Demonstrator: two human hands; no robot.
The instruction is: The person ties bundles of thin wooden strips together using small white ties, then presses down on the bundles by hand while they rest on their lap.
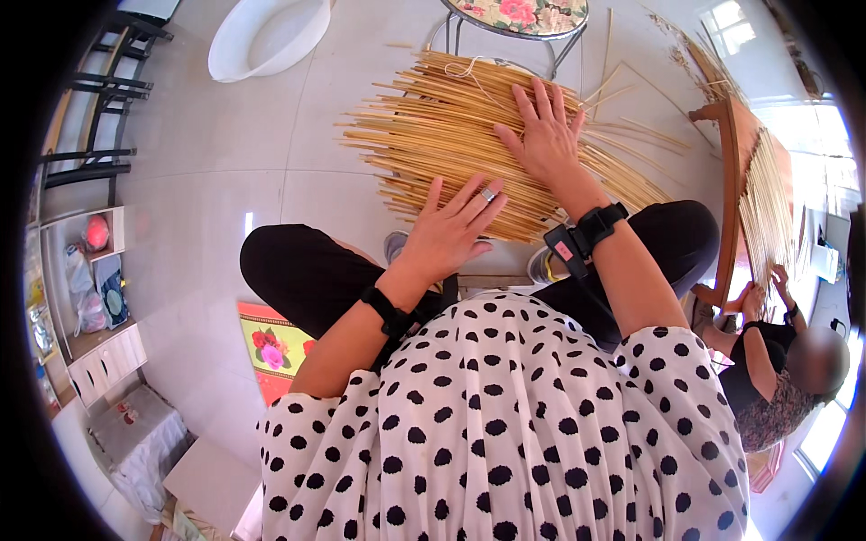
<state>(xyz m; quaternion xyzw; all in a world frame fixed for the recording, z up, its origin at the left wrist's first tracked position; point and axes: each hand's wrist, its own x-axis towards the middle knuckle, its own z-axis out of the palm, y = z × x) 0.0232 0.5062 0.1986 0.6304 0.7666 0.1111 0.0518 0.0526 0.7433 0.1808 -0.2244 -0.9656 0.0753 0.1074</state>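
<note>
A broad layer of thin straw-coloured stalks (424,126) spreads in front of my knees, their ends pointing left and lower right. My left hand (456,224), with a ring on one finger, lies on the near part of the stalks with its fingers stretched out. Farther off and to the right, my right hand (544,135) rests flat on them, fingers spread. Neither hand grips anything. A loose white string (471,70) lies over the far edge of the stalks. What supports the stalks is mostly hidden beneath them.
A flower-patterned round stool (523,13) stands beyond the stalks, and a white basin (271,36) at the far left. Loose stalks (645,135) lie on the floor to the right. There another person (767,361) handles stalks (767,207) on a wooden table (726,180). Shelves (90,298) line the left.
</note>
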